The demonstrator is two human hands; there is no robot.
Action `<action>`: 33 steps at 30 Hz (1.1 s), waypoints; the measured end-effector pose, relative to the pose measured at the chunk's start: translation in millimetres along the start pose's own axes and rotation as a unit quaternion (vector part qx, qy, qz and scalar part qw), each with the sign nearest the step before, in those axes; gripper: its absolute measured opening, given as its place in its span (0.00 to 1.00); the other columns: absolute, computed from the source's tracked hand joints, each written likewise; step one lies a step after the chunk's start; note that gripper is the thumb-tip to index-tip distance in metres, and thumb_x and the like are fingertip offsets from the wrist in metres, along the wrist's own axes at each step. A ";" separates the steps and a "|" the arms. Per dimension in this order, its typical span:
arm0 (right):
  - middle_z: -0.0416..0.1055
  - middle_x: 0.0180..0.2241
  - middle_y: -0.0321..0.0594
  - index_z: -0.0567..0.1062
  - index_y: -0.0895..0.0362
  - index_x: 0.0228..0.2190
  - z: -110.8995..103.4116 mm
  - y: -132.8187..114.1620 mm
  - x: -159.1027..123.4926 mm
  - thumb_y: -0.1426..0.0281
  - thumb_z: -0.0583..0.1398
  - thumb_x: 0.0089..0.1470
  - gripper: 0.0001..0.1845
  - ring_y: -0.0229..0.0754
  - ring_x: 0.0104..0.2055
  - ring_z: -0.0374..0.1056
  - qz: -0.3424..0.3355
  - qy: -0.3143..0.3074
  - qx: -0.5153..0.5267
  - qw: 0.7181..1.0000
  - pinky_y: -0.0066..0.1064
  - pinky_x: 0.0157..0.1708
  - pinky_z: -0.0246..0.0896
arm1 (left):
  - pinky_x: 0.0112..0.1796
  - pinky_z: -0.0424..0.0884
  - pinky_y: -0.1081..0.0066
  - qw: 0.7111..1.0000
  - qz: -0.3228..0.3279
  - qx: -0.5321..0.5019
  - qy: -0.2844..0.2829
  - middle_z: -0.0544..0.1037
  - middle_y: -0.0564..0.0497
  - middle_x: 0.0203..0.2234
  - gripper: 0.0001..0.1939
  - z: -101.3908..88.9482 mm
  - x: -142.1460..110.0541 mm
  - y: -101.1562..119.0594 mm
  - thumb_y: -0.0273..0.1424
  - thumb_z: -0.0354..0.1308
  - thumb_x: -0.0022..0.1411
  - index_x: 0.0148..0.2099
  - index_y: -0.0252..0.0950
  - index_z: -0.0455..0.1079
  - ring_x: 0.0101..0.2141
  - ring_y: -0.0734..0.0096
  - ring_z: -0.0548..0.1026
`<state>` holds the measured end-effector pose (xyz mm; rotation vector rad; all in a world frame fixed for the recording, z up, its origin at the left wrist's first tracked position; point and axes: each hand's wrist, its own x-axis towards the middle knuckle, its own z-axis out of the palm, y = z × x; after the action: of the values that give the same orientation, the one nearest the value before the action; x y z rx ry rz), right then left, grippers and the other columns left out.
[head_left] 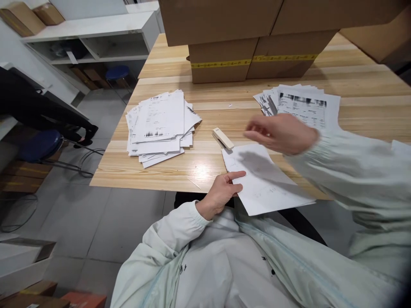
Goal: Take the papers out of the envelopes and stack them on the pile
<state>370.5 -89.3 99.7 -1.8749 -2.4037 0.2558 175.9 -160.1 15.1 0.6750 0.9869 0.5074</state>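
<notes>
White sheets of paper (269, 182) lie over the table's front edge, their lower part sticking out above my lap. My left hand (224, 191) grips their left edge, with index finger and thumb on top; its other fingers are curled and partly hidden. Over the sheets, my right hand (279, 133) is raised and blurred, fingers loosely bent and apart, with nothing visible in them. It casts a shadow on the paper. A cream stapler (222, 139) rests on the table just beyond the sheets' upper left corner, touched by neither hand.
A messy stack of printed papers (163, 119) sits at the left, and another printed pile (302, 105) lies behind my right hand. Taped cardboard boxes (221, 64) stand at the table's back. Beyond the left edge are a blue stool (40, 145) and a person's dark-clothed legs (41, 107).
</notes>
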 end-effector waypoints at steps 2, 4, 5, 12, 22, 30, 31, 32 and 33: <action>0.78 0.31 0.39 0.74 0.55 0.40 19.6 -12.6 42.0 0.55 0.57 0.60 0.17 0.42 0.29 0.69 0.015 -0.066 0.015 0.998 0.31 0.30 0.53 | 0.32 0.64 0.75 1.000 0.002 0.014 0.007 0.68 0.59 0.20 0.29 -4.6 -1.9 2.5 0.15 0.58 0.50 0.56 0.26 0.74 0.24 0.81 0.64; 0.76 0.28 0.37 0.73 0.55 0.42 41.7 -22.8 71.3 0.56 0.60 0.57 0.17 0.42 0.29 0.68 0.022 -0.093 0.043 0.995 0.30 0.30 0.52 | 0.32 0.64 0.76 1.000 0.004 0.023 0.010 0.67 0.59 0.20 0.29 -11.3 -3.0 4.5 0.15 0.59 0.49 0.55 0.26 0.75 0.24 0.81 0.64; 0.75 0.26 0.36 0.72 0.55 0.42 51.3 -27.4 80.7 0.57 0.61 0.56 0.17 0.41 0.28 0.67 0.026 -0.091 0.061 0.994 0.30 0.31 0.51 | 0.32 0.64 0.76 1.000 0.005 0.024 0.010 0.68 0.58 0.20 0.28 -15.1 -3.3 5.5 0.15 0.59 0.49 0.55 0.27 0.75 0.24 0.81 0.65; 0.74 0.27 0.37 0.72 0.57 0.41 78.6 -52.2 98.1 0.65 0.60 0.53 0.14 0.40 0.28 0.65 0.069 -0.003 0.138 0.988 0.31 0.32 0.52 | 0.37 0.72 0.71 1.000 -0.001 -0.010 0.008 0.81 0.48 0.35 0.28 -41.2 -6.2 17.7 0.17 0.61 0.47 0.53 0.30 0.76 0.33 0.72 0.76; 0.74 0.44 0.50 0.74 0.58 0.40 85.0 -70.4 117.1 0.61 0.46 0.69 0.21 0.52 0.48 0.66 0.012 0.159 0.002 0.987 0.40 0.45 0.59 | 0.32 0.72 0.75 0.999 -0.035 0.029 -0.016 0.79 0.53 0.29 0.29 -55.3 1.0 25.6 0.16 0.58 0.47 0.54 0.31 0.76 0.27 0.78 0.74; 0.66 0.59 0.48 0.72 0.58 0.49 116.0 -77.6 126.5 0.62 0.42 0.70 0.23 0.54 0.62 0.55 -0.064 0.148 0.000 0.987 0.47 0.60 0.48 | 0.30 0.72 0.74 0.998 -0.056 0.012 -0.010 0.78 0.52 0.29 0.31 -58.5 4.4 29.9 0.16 0.58 0.46 0.55 0.31 0.75 0.26 0.76 0.75; 0.65 0.60 0.47 0.72 0.57 0.50 116.6 -77.8 126.1 0.62 0.41 0.70 0.24 0.53 0.63 0.54 -0.068 0.147 0.001 0.987 0.46 0.61 0.47 | 0.30 0.72 0.74 0.998 -0.059 0.011 -0.009 0.78 0.53 0.28 0.31 -57.8 4.4 30.1 0.16 0.58 0.46 0.55 0.31 0.75 0.26 0.76 0.75; 0.64 0.61 0.46 0.71 0.57 0.51 115.6 -77.9 126.3 0.62 0.41 0.70 0.24 0.52 0.64 0.53 -0.071 0.146 0.003 0.987 0.45 0.63 0.46 | 0.30 0.71 0.74 0.998 -0.061 0.011 -0.007 0.78 0.53 0.28 0.31 -56.9 4.3 30.2 0.16 0.58 0.45 0.55 0.31 0.75 0.26 0.76 0.74; 0.63 0.62 0.46 0.70 0.57 0.53 112.9 -77.7 126.7 0.61 0.41 0.70 0.25 0.51 0.65 0.52 -0.073 0.147 0.008 0.986 0.44 0.63 0.45 | 0.30 0.71 0.74 0.998 -0.060 0.013 -0.004 0.78 0.53 0.27 0.31 -56.2 3.8 30.0 0.16 0.58 0.46 0.55 0.31 0.75 0.26 0.76 0.74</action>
<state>246.3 6.0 -1.9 -1.5911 -2.3114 -0.0134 125.5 -120.9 13.1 0.6360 1.0208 0.3864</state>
